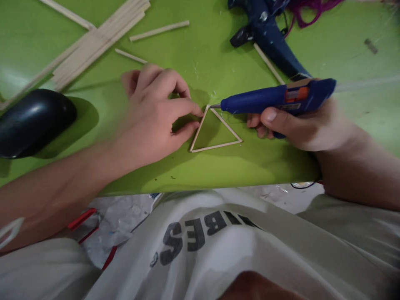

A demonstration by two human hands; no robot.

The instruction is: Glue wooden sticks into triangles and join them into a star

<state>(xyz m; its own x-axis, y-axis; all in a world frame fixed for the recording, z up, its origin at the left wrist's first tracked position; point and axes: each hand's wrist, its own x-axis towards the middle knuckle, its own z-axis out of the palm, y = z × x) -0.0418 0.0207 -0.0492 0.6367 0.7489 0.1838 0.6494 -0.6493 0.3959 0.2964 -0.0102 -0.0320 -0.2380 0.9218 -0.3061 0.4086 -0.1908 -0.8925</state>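
A small triangle of thin wooden sticks [216,146] lies flat on the green table. At its left side, the thumb and index fingertip of my left hand [162,108] pinch the stick near the upper corner, the other fingers curled above. My right hand [300,125] is wrapped around a blue glue gun [256,100] with an orange part on its body. The metal nozzle points left and meets the triangle's top corner, touching it or just over it. My palm hides most of the gun's handle.
A stack of wooden sticks [100,43] lies at the upper left, near a black computer mouse [37,121]. Loose short sticks [159,31] lie beyond my left hand. A dark blue tool [265,33] and purple string [312,12] are at the back right. The table's edge [200,187] runs before my body.
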